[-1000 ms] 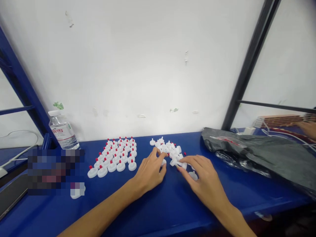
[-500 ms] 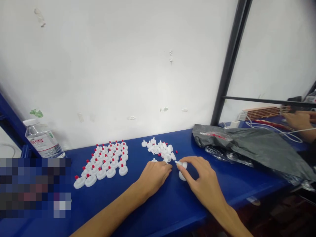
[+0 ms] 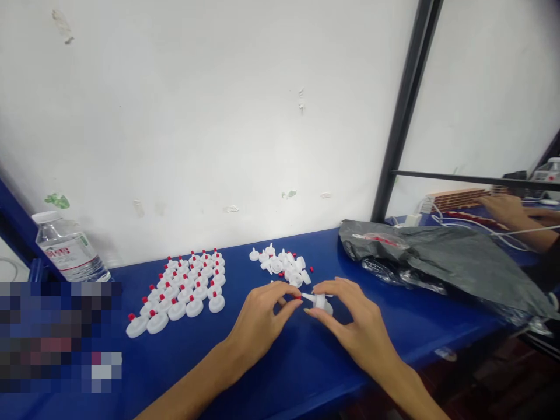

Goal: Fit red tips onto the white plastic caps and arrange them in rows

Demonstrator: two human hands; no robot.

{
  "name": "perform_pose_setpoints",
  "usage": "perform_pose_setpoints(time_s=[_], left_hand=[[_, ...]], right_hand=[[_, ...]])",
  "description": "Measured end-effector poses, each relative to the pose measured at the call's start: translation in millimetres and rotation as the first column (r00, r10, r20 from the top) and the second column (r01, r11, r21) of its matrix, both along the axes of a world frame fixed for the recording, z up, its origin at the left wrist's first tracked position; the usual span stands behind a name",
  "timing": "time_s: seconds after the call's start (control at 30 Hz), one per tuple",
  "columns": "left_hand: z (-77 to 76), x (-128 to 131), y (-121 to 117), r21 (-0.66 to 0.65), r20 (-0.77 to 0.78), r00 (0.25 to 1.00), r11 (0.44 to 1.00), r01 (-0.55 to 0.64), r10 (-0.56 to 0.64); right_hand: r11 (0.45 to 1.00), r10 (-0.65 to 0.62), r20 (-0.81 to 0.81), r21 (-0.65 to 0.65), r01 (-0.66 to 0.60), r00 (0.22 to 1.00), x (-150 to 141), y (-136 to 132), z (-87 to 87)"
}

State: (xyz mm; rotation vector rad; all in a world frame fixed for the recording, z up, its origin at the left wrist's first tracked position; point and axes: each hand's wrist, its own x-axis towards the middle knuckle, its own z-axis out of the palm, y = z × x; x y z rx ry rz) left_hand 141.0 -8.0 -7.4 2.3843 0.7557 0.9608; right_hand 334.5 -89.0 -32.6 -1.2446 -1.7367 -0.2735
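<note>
My left hand (image 3: 262, 318) pinches a small red cap (image 3: 298, 297) between thumb and fingertips. Facing it, my right hand (image 3: 350, 312) grips a white nozzle lid (image 3: 320, 300) by its round base, its thin spout pointing left at the red cap. Whether spout and cap touch, I cannot make out. Another white piece (image 3: 329, 308) shows behind the right thumb, partly hidden. Just beyond my hands lies a loose pile of white nozzle lids (image 3: 276, 266), with a few red caps (image 3: 311, 269) among and beside them.
Rows of white lids with red tips (image 3: 184, 289) stand on the blue table (image 3: 262, 385) at left. A water bottle (image 3: 72, 251) stands behind them. A grey plastic bag (image 3: 450, 256) lies at right. Beyond the black post (image 3: 400, 116), another person's hands (image 3: 507, 207) are visible.
My left hand has come back from the pile's near edge and now pinches a red cap. My right hand has turned the nozzle lid so its spout points toward my left hand.
</note>
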Motion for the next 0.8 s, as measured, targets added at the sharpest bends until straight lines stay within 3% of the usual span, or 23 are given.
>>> perform_pose_setpoints(time_s=[0.1,0.3,0.47,0.7,0.73,0.8], left_hand=[[1.4,1.6,-2.3,-0.039,0.074,0.997,0.999,-0.001,0.004],[3.6,2.6,-7.5,-0.217,0.167,0.981,0.967,0.134,-0.098],[5.6,0.9,-15.5,-0.254,0.212,0.974,0.957,0.138,-0.084],[9.4,6.9,-29.9,-0.519,0.25,0.967,0.835,0.184,-0.058],[12.4,6.3,-30.4,-0.508,0.221,0.973,0.845,0.166,-0.059],[21.3,-0.9,-30.5,-0.386,0.137,0.99,0.918,0.09,-0.04]], right_hand=[[0.999,0.033,0.002,0.005,-0.033,0.999,0.2,-0.4,1.9],[0.997,0.083,0.009,-0.002,-0.083,0.996,1.2,-1.1,1.6],[0.989,0.144,-0.053,0.027,-0.143,0.988,3.3,-4.0,0.2],[0.976,0.219,-0.067,-0.001,-0.219,0.974,4.1,-3.1,0.3],[0.976,0.219,-0.061,-0.003,-0.219,0.974,3.8,-2.6,0.5],[0.981,0.193,-0.048,-0.017,-0.194,0.98,3.5,-2.7,0.5]])
